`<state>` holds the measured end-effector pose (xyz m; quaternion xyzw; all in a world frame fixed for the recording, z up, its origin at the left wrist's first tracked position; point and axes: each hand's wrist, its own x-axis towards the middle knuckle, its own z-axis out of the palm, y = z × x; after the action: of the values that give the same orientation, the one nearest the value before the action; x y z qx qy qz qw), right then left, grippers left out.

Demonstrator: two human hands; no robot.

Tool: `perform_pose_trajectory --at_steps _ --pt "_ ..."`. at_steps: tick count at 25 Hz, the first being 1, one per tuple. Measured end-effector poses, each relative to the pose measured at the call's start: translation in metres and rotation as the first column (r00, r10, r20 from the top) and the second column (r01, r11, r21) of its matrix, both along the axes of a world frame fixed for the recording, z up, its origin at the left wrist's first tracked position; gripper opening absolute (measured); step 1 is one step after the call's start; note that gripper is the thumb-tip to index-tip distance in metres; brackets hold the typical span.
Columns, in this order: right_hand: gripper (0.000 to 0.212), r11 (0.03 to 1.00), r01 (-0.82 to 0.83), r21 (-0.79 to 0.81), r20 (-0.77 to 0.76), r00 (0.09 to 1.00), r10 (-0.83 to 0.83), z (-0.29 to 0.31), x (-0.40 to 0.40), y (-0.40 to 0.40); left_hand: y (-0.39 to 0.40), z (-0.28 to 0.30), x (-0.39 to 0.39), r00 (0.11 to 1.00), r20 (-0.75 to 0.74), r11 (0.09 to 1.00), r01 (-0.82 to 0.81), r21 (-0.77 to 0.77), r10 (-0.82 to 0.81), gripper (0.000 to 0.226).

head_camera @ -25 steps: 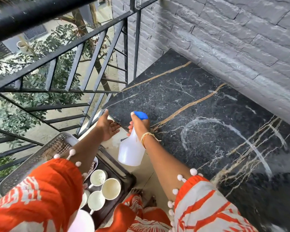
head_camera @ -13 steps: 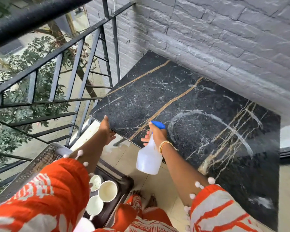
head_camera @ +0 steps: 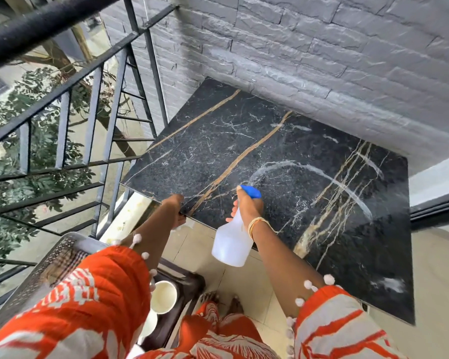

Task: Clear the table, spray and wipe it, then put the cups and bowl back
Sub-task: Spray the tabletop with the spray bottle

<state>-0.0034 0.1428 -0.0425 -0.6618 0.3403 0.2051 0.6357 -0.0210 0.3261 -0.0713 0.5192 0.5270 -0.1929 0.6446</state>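
Head view, from the left edge across: a black metal railing (head_camera: 62,81) runs along the left side with green foliage behind it, and below it a perforated metal chair (head_camera: 44,268) stands at the lower left, partly hidden by an orange-and-white patterned sleeve (head_camera: 83,301). Just right of that sleeve a dark tray (head_camera: 182,288) sits low beside the chair, holding white cups (head_camera: 163,296); one cup shows its open mouth fully, the others are mostly covered by the sleeve, and the bowl cannot be made out. Above the tray, the left hand (head_camera: 175,208) rests at the near left edge of the black marble desk (head_camera: 218,141), fingers curled over the rim so that the grip is closed on the desk's edge. The desk top is dark with gold and white veins and bears a pale curved streak right of centre. Further right, the right hand (head_camera: 246,206) holds a translucent white spray bottle (head_camera: 232,242) by its neck, grip clamped on it, with a finger over the blue trigger head (head_camera: 252,191); the bottle body hangs below the hand, over the near edge of the desk and the pale floor tiles. A bangle circles the right wrist. A grey brick wall (head_camera: 322,60) stands behind the desk, touching its far edge, and bare feet show on the floor at the bottom centre.
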Motion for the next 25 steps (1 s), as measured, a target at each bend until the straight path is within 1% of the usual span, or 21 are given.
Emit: perform_pose_trajectory --at_steps 3,5,7,9,12,14,16,18,21,23,24,25 --pt "0.039 0.997 -0.048 0.064 -0.021 0.999 0.049 0.003 -0.001 -0.001 -0.001 -0.005 0.004 0.995 -0.055 0.997 0.08 0.006 -0.079 0.032" --pt "0.04 0.999 -0.034 0.038 0.001 0.999 0.034 0.003 0.0 0.003 -0.001 -0.002 0.006 0.98 -0.092 0.982 0.183 0.043 -0.178 0.031" --pt "0.042 1.0 0.0 0.011 0.035 0.999 0.0 0.004 0.003 0.007 -0.001 0.003 0.007 0.935 -0.15 0.94 0.335 0.072 -0.322 0.035" --pt "0.042 1.0 0.019 0.025 0.045 0.999 -0.02 0.009 0.007 0.008 0.002 0.009 0.007 0.869 -0.187 0.876 0.477 0.075 -0.457 0.04" --pt "0.038 0.998 0.005 0.057 0.053 0.999 -0.008 0.016 0.019 0.007 0.006 0.018 0.012 0.79 -0.192 0.785 0.608 0.122 -0.582 0.033" --pt "0.037 0.999 -0.002 0.037 0.074 0.997 -0.001 0.021 0.027 0.009 0.004 0.021 0.02 0.777 -0.129 0.748 0.629 0.212 -0.616 0.026" --pt "0.037 1.0 -0.01 0.004 0.093 0.996 0.009 0.023 0.035 0.011 0.001 0.021 0.031 0.81 -0.03 0.772 0.569 0.284 -0.586 0.021" --pt "0.035 0.999 -0.028 0.015 0.09 0.996 0.027 0.025 0.041 0.012 -0.001 0.022 0.04 0.822 0.034 0.787 0.531 0.315 -0.568 0.02" --pt "0.034 0.994 -0.051 0.092 0.093 0.995 0.043 0.027 0.048 0.012 -0.005 0.02 0.049 0.815 0.059 0.779 0.527 0.339 -0.576 0.012" --pt "0.034 0.994 -0.05 0.101 0.103 0.994 0.039 0.028 0.052 0.014 -0.007 0.017 0.052 0.805 0.049 0.766 0.541 0.348 -0.591 0.016" --pt "0.035 0.995 -0.036 0.092 0.112 0.993 0.026 0.03 0.056 0.015 -0.009 0.017 0.055 0.789 0.039 0.742 0.557 0.372 -0.613 0.02" --pt "0.036 0.997 -0.008 0.081 0.128 0.992 -0.003 0.032 0.061 0.016 -0.009 0.017 0.058 0.766 0.026 0.7 0.572 0.427 -0.642 0.024"
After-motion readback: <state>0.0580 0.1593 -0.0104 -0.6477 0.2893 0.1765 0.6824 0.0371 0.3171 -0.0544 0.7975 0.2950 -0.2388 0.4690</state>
